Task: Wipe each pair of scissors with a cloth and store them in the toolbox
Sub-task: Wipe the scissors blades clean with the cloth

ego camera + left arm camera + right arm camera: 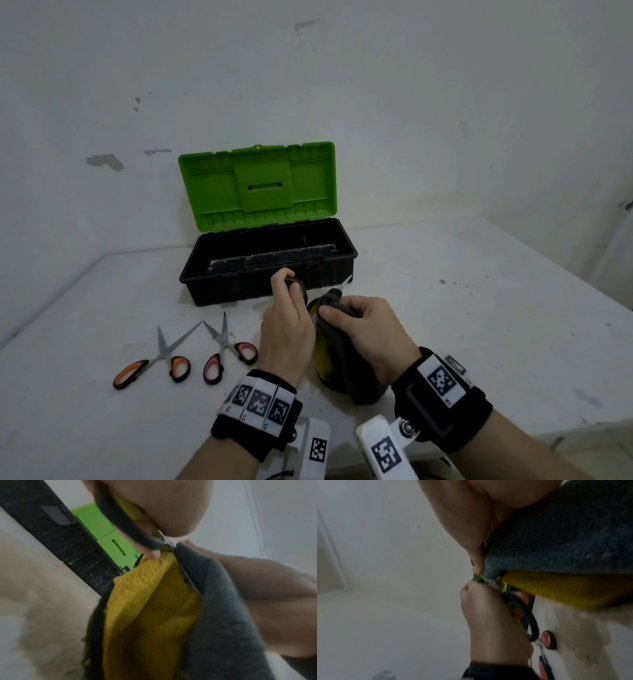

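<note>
My left hand [289,301] grips the black and green handle of a pair of scissors [295,283] just in front of the open toolbox [346,255]. The blades are hidden inside a grey and yellow cloth [337,346], which my right hand [346,310] pinches around them. In the left wrist view the dark handle loop [123,520] sits under my fingers and the blade [186,574] runs into the cloth fold [154,601]. The right wrist view shows the same handle [526,615] and cloth [556,536]. The toolbox has a green lid [257,185] standing upright and a black tray.
Two more pairs of scissors lie open on the white table [479,325] to the left of my hands: an orange-handled pair [161,356] and a pink-handled pair [227,346]. A white wall stands close behind the toolbox. The table edge runs near my wrists.
</note>
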`<action>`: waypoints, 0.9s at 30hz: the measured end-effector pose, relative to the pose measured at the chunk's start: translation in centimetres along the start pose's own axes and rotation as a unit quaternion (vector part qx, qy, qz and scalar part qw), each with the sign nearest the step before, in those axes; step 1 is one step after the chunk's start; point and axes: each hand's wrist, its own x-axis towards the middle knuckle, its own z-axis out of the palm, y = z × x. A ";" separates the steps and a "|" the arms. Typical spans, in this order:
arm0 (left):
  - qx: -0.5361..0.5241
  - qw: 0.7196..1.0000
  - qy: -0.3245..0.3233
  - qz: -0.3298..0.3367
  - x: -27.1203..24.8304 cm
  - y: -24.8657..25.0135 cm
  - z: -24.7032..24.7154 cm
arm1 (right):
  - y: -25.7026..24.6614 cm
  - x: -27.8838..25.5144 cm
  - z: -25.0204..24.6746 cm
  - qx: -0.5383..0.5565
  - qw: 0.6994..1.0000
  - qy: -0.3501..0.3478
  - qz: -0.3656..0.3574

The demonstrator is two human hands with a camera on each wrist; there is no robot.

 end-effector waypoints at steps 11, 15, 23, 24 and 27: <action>-0.029 0.998 -0.041 0.023 0.0 -0.2 -0.3 | -0.2 0.7 -0.5 0.049 0.994 -0.037 0.093; -0.039 0.997 -0.049 0.043 0.6 0.7 -0.8 | -0.7 1.0 -1.2 0.107 0.988 -0.036 0.101; -0.045 0.997 -0.051 0.048 1.4 1.6 -0.8 | -1.8 1.8 -3.0 0.194 0.977 0.049 0.079; -0.042 0.997 -0.050 0.048 1.5 1.7 -0.6 | -1.8 1.8 -3.1 0.204 0.974 0.064 0.075; -0.026 0.998 -0.038 0.035 1.7 1.4 -0.5 | -2.2 2.1 -4.4 0.272 0.953 0.120 0.056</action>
